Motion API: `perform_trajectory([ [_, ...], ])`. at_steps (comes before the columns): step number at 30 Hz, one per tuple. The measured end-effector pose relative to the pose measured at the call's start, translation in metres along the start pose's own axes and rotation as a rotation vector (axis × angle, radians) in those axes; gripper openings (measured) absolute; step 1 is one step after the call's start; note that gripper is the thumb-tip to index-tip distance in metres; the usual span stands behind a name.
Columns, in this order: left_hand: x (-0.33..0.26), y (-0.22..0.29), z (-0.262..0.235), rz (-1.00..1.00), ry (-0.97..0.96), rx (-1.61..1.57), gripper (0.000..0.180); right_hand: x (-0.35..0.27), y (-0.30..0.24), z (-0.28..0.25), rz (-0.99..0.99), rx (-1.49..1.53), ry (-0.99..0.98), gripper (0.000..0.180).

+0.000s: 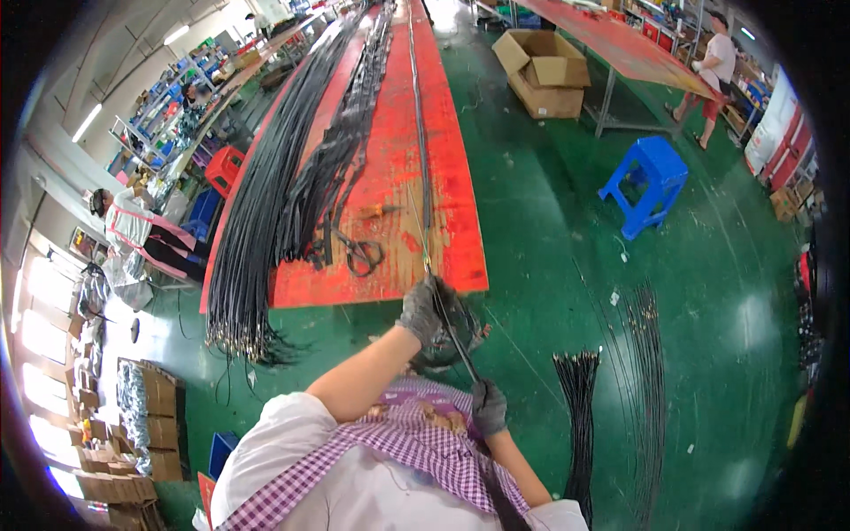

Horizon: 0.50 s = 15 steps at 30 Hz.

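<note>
In a grey glove, my left hand (423, 310) is closed around a long black cable (456, 341) just off the table's near edge. A brass-coloured tip (428, 265) shows above that hand, and a thin wire runs from it up over the table. My right hand (488, 407), gloved too, grips the same cable lower down, close to my checked apron. Black-handled scissors (361, 255) lie on the red table (390, 288), with a small orange-handled tool (379, 211) beyond them. Another black length (422, 142) stretches along the tabletop in line with my left hand.
Long black cables (252, 221) cover the table's left side, their tips hanging over the edge; flat black sleeves (332, 168) lie beside them. Cable bundles (580, 416) are at my right. A blue stool (651, 181) and cardboard boxes (544, 75) stand on the green floor. Other people work farther off.
</note>
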<state>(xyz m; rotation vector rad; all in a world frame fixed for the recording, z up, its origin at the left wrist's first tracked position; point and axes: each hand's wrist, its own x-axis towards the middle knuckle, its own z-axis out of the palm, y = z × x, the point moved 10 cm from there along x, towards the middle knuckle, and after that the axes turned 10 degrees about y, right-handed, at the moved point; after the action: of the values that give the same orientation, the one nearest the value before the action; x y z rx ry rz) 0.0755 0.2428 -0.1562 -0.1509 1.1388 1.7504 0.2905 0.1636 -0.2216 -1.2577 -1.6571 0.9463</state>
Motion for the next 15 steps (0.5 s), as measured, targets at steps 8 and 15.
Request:
perform_trajectory([
  [8,-0.026,0.044,-0.039,0.0,0.024,-0.164,0.02,-0.015,-0.017,0.042,-0.08,-0.069,-0.295,0.03],
  [15,-0.006,0.049,-0.123,0.059,0.239,-0.026,0.018,-0.006,0.013,0.097,-0.109,0.054,-0.387,0.027],
])
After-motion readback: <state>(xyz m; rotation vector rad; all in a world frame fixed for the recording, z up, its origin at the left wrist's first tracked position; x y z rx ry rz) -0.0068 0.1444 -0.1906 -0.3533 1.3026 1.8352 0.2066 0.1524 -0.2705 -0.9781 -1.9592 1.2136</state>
